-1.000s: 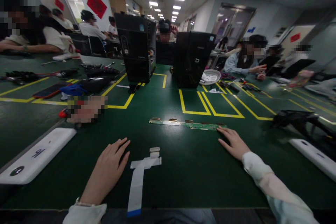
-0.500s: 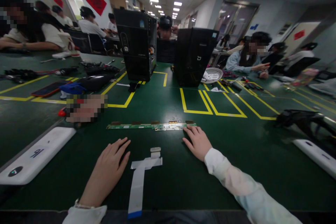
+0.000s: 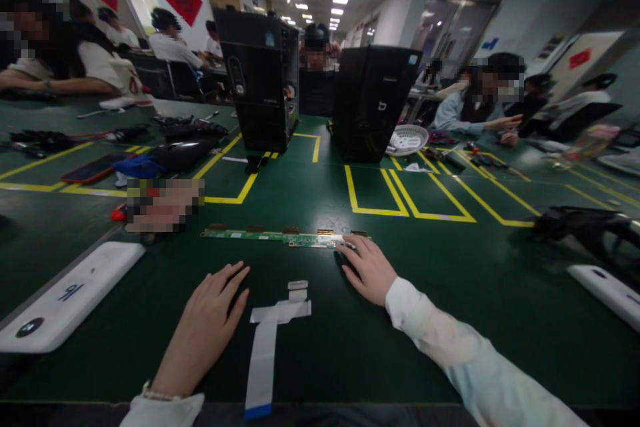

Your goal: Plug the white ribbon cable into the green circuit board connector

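Observation:
A long, narrow green circuit board (image 3: pixel 270 236) lies crosswise on the green table. My right hand (image 3: pixel 369 269) has its fingertips on the right part of this board, the fingers stretched out and covering some of it. Flat on the table rests my left hand (image 3: pixel 210 320), fingers extended and holding nothing. Between the two hands, nearer to the left one, is a white flat ribbon cable (image 3: pixel 265 347) with a blue end at the table's front edge and a connector at its far end.
Two black computer towers (image 3: pixel 257 87) stand at the back. White devices (image 3: pixel 70 293) lie at both sides. Yellow tape (image 3: pixel 380 213) marks the table (image 3: pixel 310 187). A white basket (image 3: pixel 407 139), cables and tools lie farther off. Several people sit around.
My right hand has shifted slightly left along the circuit board, and the board has slid a little to the left. My left hand and the ribbon cable stay nearly in place.

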Available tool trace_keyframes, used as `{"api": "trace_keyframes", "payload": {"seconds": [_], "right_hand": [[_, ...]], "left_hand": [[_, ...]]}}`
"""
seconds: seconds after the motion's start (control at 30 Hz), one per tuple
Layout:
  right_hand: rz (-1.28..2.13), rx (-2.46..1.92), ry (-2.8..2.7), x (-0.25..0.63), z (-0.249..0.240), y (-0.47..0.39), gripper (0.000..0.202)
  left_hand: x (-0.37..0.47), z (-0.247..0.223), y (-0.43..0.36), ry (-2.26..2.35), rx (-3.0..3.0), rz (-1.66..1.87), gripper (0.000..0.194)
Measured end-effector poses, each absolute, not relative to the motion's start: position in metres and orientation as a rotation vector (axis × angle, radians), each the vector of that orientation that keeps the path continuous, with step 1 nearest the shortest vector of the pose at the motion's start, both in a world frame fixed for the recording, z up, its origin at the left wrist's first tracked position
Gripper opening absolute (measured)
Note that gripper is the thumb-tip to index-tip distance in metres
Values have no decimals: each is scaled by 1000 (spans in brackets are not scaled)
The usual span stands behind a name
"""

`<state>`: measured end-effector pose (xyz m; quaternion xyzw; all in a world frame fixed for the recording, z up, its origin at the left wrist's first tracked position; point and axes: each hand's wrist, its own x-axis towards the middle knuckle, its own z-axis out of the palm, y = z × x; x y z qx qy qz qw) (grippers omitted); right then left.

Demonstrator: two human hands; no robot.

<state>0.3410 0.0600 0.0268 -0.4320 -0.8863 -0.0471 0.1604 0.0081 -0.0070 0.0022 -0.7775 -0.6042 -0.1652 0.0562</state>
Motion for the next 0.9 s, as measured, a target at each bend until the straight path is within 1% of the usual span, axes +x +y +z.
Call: {"api": "trace_keyframes", "payload": {"seconds": [0.07, 0.17, 0.37, 0.53, 0.63, 0.8, 0.9], "right_hand": [[-63, -1106, -2566, 343, 25, 68, 40], [9, -1034, -2580, 343, 23, 81, 39], [122, -1059, -2581, 346, 17, 89, 39], [127, -1044, -2600, 350, 15, 88, 41], [124, -1041, -2621, 350, 14, 88, 42], [103, -1040, -2612, 351, 11, 89, 43], [97, -1041, -2603, 352, 9, 89, 42]], "left_hand": [[8, 3, -7, -1840, -2357, -516, 50], [9, 6, -7, -1849, -2360, -520, 50], [10, 8, -8, -1864, -2365, -516, 49], [8, 7, -7, -1884, -2376, -473, 49], [8, 8, -7, -1868, -2402, -534, 47], [26, 27, -17, -1754, -2616, -661, 40], [48, 45, -25, -1599, -2869, -566, 40]]}}
